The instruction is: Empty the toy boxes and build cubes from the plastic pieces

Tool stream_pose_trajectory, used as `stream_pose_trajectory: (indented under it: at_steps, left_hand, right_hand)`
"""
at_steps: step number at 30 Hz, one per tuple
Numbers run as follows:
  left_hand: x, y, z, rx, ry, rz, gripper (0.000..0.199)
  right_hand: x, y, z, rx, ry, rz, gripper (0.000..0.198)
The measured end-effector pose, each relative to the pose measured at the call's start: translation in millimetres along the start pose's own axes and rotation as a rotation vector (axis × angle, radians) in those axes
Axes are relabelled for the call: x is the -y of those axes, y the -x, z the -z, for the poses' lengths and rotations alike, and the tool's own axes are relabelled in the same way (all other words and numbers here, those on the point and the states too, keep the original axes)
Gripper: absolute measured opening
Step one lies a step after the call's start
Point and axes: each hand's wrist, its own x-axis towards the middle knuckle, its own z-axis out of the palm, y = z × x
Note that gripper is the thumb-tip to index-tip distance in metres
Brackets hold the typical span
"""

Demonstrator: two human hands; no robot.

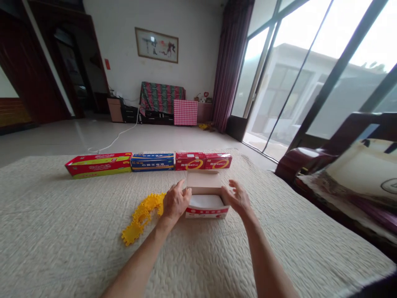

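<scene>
A small white and red cardboard box point(206, 213) stands on the quilted cover in front of me, its lid point(203, 179) raised at the far side. Something flat and white point(206, 201) lies inside, too plain to name. My left hand point(176, 201) is at the box's left side, thumb over the rim and fingers curled outside it. On the right side, my right hand point(238, 197) has its thumb at the rim, with the fingers bent and slightly apart. Yellow plastic interlocking pieces point(141, 217), joined in a curved strip, lie left of the box, partly hidden by my left hand.
Behind the open box, a row of closed boxes runs across the cover point(77, 231): a long red and green box point(99, 165), a blue box point(152, 162) and two red boxes point(190, 161). A dark wooden seat point(297, 159) stands at the right.
</scene>
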Motion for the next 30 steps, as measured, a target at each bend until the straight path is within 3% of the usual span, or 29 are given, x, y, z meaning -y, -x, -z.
stream_pose_trajectory:
  at_steps: [4, 6, 10, 14, 19, 22, 27, 30]
  left_hand:
    - [11, 4, 0, -0.096, 0.068, 0.047, 0.045]
    - [17, 3, -1, -0.109, 0.174, 0.104, 0.041]
    - [24, 1, -4, -0.182, 0.514, 0.203, 0.039]
    - [23, 4, -8, -0.174, 0.752, 0.16, 0.043]
    - [13, 9, -15, -0.103, 0.579, 0.014, 0.039]
    - [12, 11, -22, -0.063, 0.525, 0.006, 0.047]
    - [15, 13, -32, -0.054, 0.548, 0.029, 0.056]
    - [15, 13, -34, -0.07, 0.594, 0.05, 0.058]
  right_hand:
    - [-15, 6, 0, -0.063, -0.048, -0.204, 0.046]
    - [-16, 8, 0, -0.097, -0.125, -0.241, 0.042]
    - [-6, 16, -1, -0.204, -0.473, -0.161, 0.049]
    - [3, 26, -8, -0.148, -0.753, -0.079, 0.05]
    - [-6, 28, -24, -0.148, -0.595, -0.013, 0.04]
    - [-14, 25, -31, -0.14, -0.489, -0.007, 0.044]
    - [-20, 23, -39, -0.006, -0.622, -0.042, 0.056]
    - [-18, 24, -41, -0.006, -0.676, -0.041, 0.062]
